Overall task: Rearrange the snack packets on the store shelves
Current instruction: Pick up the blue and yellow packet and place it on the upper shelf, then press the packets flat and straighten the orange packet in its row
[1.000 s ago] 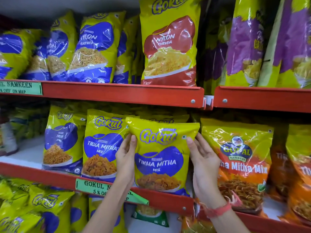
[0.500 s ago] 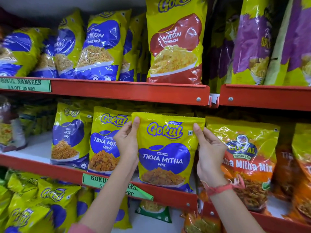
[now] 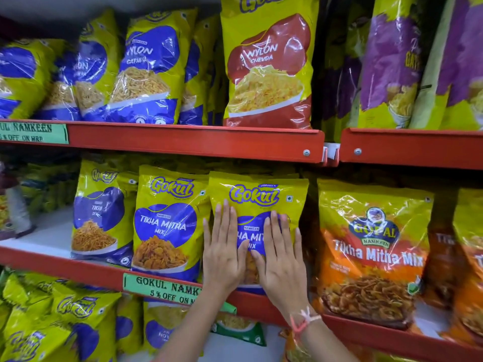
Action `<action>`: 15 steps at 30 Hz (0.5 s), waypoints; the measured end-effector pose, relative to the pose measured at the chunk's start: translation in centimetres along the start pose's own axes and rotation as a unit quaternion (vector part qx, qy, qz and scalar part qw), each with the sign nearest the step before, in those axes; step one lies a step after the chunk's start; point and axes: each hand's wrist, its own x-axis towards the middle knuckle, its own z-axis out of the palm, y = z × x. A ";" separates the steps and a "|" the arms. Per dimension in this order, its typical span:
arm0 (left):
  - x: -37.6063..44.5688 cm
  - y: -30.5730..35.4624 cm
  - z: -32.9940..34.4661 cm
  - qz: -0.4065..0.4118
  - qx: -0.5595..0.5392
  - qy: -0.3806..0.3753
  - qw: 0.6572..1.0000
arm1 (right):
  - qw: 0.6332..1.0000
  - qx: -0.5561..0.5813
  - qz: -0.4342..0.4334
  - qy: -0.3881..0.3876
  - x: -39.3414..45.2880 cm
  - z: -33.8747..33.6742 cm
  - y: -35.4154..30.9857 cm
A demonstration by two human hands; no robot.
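Glossy, crinkled yellow Gokul packet (image 3: 257, 202) under both flat hands, fingers (image 3: 225, 218) spread apart.

On the middle shelf (image 3: 78, 270), a Tikha Mitha packet (image 3: 257, 197) is stood upright between a matching packet (image 3: 167, 220) on its left and a Gopal packet (image 3: 371, 252) on its right. The left hand (image 3: 222, 254) and right hand (image 3: 281, 259) are laid flat side by side against its front. A Nylon Chevda packet (image 3: 269, 69) is placed on the shelf above.

Head view, single: close before the red middle shelf edge (image 3: 183, 280), facing it squarely, tilted slightly upward; tiers above and below it partly framed.
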 end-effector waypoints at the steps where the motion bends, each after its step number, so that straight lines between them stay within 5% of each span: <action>1: 0.2 -0.3 0.1 -0.006 0.004 -0.014 1.000 | 1.000 -0.012 0.003 -0.019 0.1 0.1 0.2; 8: 0.6 -0.4 -0.4 -0.005 0.035 -0.065 0.997 | 0.993 -0.036 0.011 -0.115 1.0 -0.9 0.2; 15: -0.5 5.5 -4.3 0.034 -0.084 -0.032 0.995 | 0.993 0.098 -0.016 -0.064 -2.6 -9.5 1.7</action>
